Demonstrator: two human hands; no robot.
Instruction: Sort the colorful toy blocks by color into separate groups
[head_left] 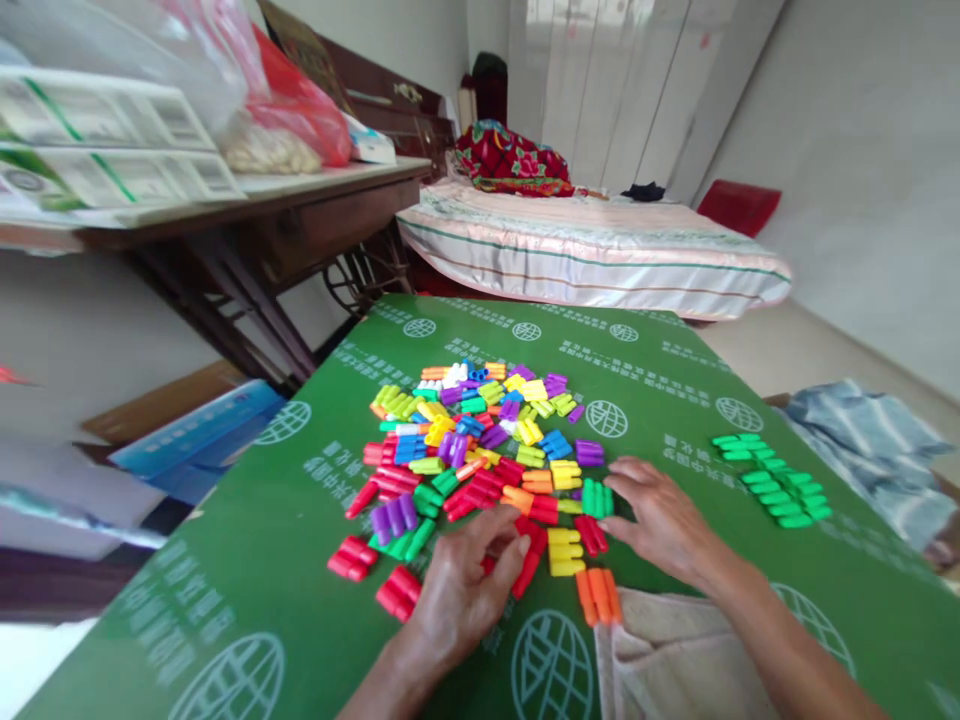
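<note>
A heap of small plastic bullet-shaped blocks in several colours lies on a green printed board. My left hand rests at the heap's near edge, fingers curled over red blocks. My right hand lies flat with fingers stretched toward a green block cluster. A separate group of green blocks is laid out at the right. Orange blocks and yellow blocks lie between my hands.
A beige cloth lies at the board's near edge. A dark wooden table with bags and boxes stands at the left. A bed with striped bedding is behind. Blue cloth lies on the right.
</note>
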